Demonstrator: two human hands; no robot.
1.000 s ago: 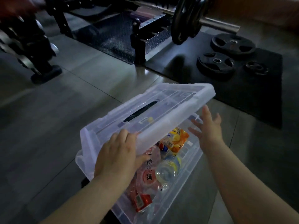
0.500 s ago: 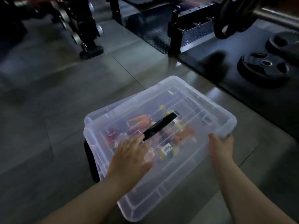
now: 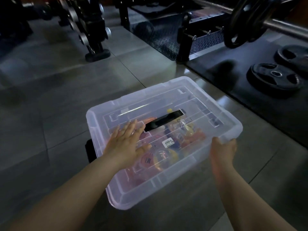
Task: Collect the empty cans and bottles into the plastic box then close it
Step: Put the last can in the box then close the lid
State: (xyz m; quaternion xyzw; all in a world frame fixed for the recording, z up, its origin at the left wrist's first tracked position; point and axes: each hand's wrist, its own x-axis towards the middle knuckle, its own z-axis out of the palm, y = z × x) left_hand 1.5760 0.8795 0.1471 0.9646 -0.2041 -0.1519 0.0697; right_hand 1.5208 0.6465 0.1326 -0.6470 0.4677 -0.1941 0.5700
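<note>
A clear plastic box (image 3: 221,124) stands on the tiled floor with its see-through lid (image 3: 126,100) lying flat on top. A black handle (image 3: 164,121) sits in the lid's middle. Through the lid I see several colourful cans and bottles (image 3: 191,134), blurred by the plastic. My left hand (image 3: 128,142) lies flat on the lid, fingers spread, just left of the handle. My right hand (image 3: 223,150) grips the box's near right rim, with the fingers curled over the lid's edge.
Black weight plates (image 3: 275,79) lie on a dark rubber mat (image 3: 250,114) to the right. A loaded barbell (image 3: 245,22) and a black rack (image 3: 185,45) stand behind. A dumbbell rack (image 3: 93,35) is at the back left. A black latch (image 3: 89,150) shows at the box's left side.
The lid, tilted open one second ago, has come down flat onto the box. My left hand moved from the lid's edge to its top; my right hand took the right rim.
</note>
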